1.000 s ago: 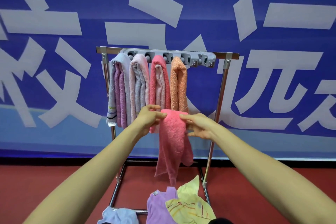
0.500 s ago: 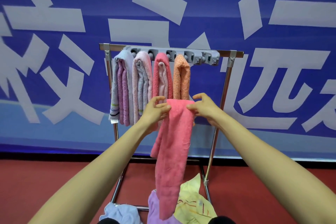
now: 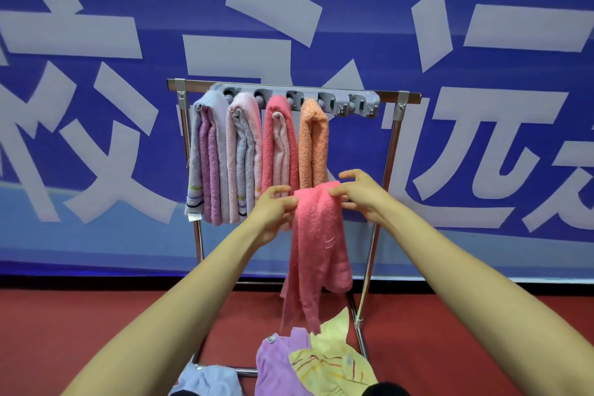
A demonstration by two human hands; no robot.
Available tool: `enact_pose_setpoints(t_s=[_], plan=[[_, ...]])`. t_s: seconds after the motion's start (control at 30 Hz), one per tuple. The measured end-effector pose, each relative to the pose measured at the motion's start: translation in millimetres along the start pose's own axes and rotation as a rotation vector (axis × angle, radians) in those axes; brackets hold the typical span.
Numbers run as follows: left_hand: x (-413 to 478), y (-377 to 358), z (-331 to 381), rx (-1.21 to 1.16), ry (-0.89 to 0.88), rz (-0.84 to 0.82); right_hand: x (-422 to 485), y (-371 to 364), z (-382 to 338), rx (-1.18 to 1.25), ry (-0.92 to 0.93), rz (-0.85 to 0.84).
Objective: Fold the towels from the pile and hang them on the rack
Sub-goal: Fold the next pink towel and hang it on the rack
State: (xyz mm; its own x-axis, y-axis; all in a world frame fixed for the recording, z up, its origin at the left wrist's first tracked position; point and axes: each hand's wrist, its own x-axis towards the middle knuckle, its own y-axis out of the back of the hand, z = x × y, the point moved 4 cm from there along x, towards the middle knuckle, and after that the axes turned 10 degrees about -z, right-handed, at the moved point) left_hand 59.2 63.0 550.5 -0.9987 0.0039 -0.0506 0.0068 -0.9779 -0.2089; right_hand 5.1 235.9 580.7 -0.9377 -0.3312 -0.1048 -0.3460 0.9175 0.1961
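— Rack (image 3: 193, 86)?
— Four hung; right pegs free.
— Pink towel (image 3: 318, 235)?
— In front of it, above the pile (image 3: 328, 363), hanging shorter than a moment ago. Probably folded and ready to hang.
— Grip?
— Left hand (image 3: 273, 209) and right hand (image 3: 363, 198) pinch its top.

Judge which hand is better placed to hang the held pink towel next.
Likely right: the right hand pinches the pink towel on the side nearer the free clips; the left hand sits before hung towels.
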Motion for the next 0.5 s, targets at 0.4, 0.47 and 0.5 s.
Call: enact_pose_setpoints(t_s=[0.4,0.47,0.5], plan=[[2.7,9.2,14.9,0.179,-0.149,0.058,-3.3,-9.5,5.9,-0.107,-0.027,-0.106],[1.7,10.4,15.3,0.107,-0.14,0.09,-4.5,-7.4,-2.1,-0.098,0.073,-0.015],[1.3,11.2,16.3,0.105,-0.133,0.089,-5.0,-8.1,-4.5,-0.097,0.101,0.011]])
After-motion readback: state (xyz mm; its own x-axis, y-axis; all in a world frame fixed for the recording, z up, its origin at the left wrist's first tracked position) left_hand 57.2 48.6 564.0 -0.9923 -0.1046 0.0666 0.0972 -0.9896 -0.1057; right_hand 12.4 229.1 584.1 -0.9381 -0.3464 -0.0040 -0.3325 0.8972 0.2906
